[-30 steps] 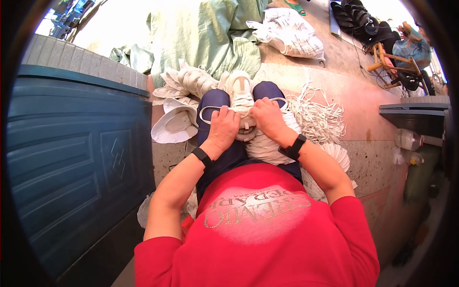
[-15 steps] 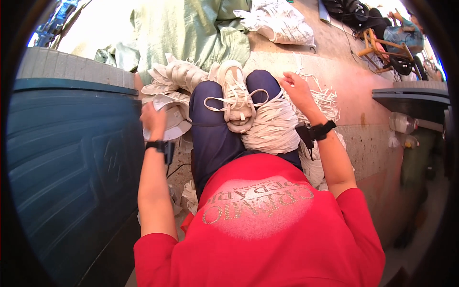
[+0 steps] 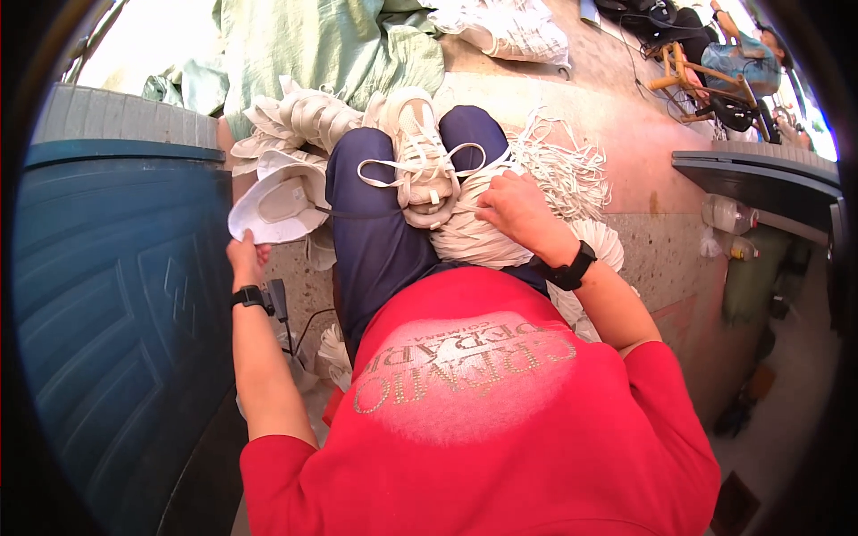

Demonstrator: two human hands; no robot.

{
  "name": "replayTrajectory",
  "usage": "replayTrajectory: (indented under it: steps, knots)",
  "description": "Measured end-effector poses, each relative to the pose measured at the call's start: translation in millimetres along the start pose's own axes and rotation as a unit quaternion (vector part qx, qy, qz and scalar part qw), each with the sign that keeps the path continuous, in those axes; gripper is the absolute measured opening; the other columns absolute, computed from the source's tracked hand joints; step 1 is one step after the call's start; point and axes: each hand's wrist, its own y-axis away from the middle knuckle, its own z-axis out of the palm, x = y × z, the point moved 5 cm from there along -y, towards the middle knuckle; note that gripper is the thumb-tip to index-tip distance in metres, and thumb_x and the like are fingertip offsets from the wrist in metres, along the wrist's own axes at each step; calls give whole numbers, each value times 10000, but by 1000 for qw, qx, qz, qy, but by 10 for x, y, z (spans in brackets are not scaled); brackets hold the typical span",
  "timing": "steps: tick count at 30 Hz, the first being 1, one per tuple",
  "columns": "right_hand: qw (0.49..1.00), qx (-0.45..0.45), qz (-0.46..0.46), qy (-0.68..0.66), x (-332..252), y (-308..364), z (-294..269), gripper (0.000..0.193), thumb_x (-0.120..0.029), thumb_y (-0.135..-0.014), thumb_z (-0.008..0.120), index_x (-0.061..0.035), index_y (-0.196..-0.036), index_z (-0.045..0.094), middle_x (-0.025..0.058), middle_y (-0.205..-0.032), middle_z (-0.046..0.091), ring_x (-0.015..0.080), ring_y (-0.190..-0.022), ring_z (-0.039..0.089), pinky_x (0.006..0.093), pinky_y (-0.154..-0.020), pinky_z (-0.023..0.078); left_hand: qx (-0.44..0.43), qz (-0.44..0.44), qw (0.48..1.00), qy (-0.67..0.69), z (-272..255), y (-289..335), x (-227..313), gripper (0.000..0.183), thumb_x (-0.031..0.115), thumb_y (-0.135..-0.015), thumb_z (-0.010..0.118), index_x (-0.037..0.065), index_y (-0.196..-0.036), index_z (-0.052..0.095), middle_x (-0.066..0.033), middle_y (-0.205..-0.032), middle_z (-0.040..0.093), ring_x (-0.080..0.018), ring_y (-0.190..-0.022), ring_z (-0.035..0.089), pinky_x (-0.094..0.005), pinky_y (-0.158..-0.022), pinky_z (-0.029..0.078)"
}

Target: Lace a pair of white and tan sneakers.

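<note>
Speckled concrete floor [image 3: 626,134] fills the upper middle of the head view, with a blue panelled wall [image 3: 107,304] at left and a dark ledge [image 3: 760,174] at right. A seated person in a red shirt [image 3: 483,420] and navy trousers [image 3: 375,232] occupies the centre.

A white shoe [image 3: 420,161] lies along the lap, toe pointing away, its laces loose and looped to both sides. It rests partly on a bundle of white laces [image 3: 474,228] across the right thigh. More laces [image 3: 572,174] spread on the floor just beyond the bundle.

The right hand [image 3: 514,210], a black band at its wrist, lies palm down on the bundle, fingers loosely curled over the cords and just beside the shoe's heel; whether it grips any cord cannot be told.

The left hand [image 3: 246,259], also with a black band at the wrist, reaches out to the left, away from the lap. Its fingers pinch the lower rim of a white shoe upper [image 3: 281,204], which opens toward the camera. This upper touches a pile of uppers [image 3: 304,121] beside the left knee.

A green cloth [image 3: 331,45] lies behind the pile. A white sack [image 3: 505,27] sits at the top. A wooden stool [image 3: 693,76] and another person [image 3: 742,58] appear at upper right. Plastic bottles [image 3: 728,214] stand under the ledge.
</note>
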Motion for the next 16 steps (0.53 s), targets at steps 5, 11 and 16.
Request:
replayTrajectory:
  steps: [5,11,16]
  knots:
    - [1000,7,-17,22,-23,19,13,101,-176,-756,568,-86,-738,525,79,-710,537,247,-749,519,367,-686,385,61,205,977,13,-310,540,1282,206,171,-838,546,34,-692,496,-21,-498,485,-79,-361,444,-210,-303,317]
    - [895,-47,120,-427,-24,-133,-368,152,-180,-867,472,-53,-790,446,35,-606,453,138,-515,450,294,-499,409,-18,346,938,19,125,1969,2165,181,164,-808,595,21,-714,536,0,-521,502,-41,-382,428,-178,-354,304]
    - [804,-46,138,-576,-302,-388,-1069,203,-232,-891,481,-55,-985,450,-33,-646,434,19,-494,395,165,-368,386,-77,388,918,-24,559,2379,2194,163,162,-806,610,11,-775,558,-6,-564,542,-41,-410,465,-170,-387,339]
